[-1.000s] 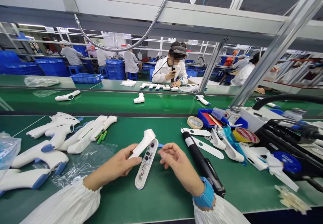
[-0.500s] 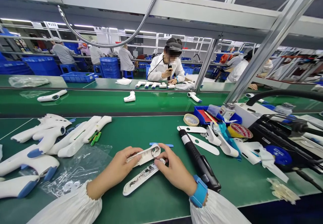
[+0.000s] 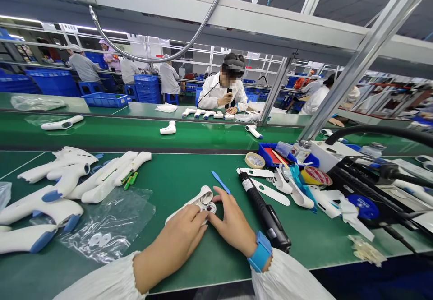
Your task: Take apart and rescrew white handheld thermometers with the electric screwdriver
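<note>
Below me on the bench, a white plastic casing half (image 3: 204, 194) with a round opening at its far end lies close against a second white half (image 3: 211, 207) that carries a circuit board. My left hand (image 3: 177, 232) is closed over both halves from the left, covering most of them. Around the second half's round end, the thumb and fingers of my right hand (image 3: 233, 221) grip from the right, a blue band on that wrist. Just beyond my right fingertips rests a blue pry stick (image 3: 221, 182). A black electric screwdriver (image 3: 265, 212) lies to the right.
White-and-blue handheld thermometer shells (image 3: 64, 203) pile up at left, beside a clear plastic bag (image 3: 111, 221). Tape (image 3: 255, 160), a blue tray (image 3: 267, 155) and loose white parts (image 3: 272, 192) lie at right. More thermometers sit on the green conveyor (image 3: 203, 135); a person works opposite.
My left hand has moved over the casing halves, which are now drawn together and mostly covered. The blue stick has swung from lying crosswise to slanting. The view has shifted slightly.
</note>
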Demonstrator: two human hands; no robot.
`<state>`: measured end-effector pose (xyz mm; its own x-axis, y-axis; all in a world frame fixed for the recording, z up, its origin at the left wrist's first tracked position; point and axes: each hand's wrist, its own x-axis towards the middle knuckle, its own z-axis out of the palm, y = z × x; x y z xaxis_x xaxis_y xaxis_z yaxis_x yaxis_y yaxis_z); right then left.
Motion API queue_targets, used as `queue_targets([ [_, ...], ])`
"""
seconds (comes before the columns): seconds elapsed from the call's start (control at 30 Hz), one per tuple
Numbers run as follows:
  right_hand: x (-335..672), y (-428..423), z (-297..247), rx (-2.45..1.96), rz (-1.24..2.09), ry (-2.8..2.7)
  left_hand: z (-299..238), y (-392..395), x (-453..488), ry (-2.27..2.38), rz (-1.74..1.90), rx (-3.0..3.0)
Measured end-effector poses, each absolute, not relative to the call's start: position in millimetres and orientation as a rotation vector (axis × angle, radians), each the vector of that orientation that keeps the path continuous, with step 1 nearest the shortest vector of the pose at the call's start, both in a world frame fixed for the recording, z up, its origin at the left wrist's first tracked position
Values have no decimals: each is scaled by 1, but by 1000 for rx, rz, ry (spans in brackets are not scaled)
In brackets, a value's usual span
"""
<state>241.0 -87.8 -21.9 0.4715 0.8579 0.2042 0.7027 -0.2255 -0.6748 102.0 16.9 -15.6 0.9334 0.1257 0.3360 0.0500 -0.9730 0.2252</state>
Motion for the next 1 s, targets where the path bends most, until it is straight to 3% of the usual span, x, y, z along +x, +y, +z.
queue_targets([
  [0.73, 253, -77, -4, -2064, 205, -1498, -24, 18, 103, 150, 436, 2655],
  [1.0, 326, -169, 30, -2225, -346, -1770, -18, 15, 100, 218, 373, 2630],
])
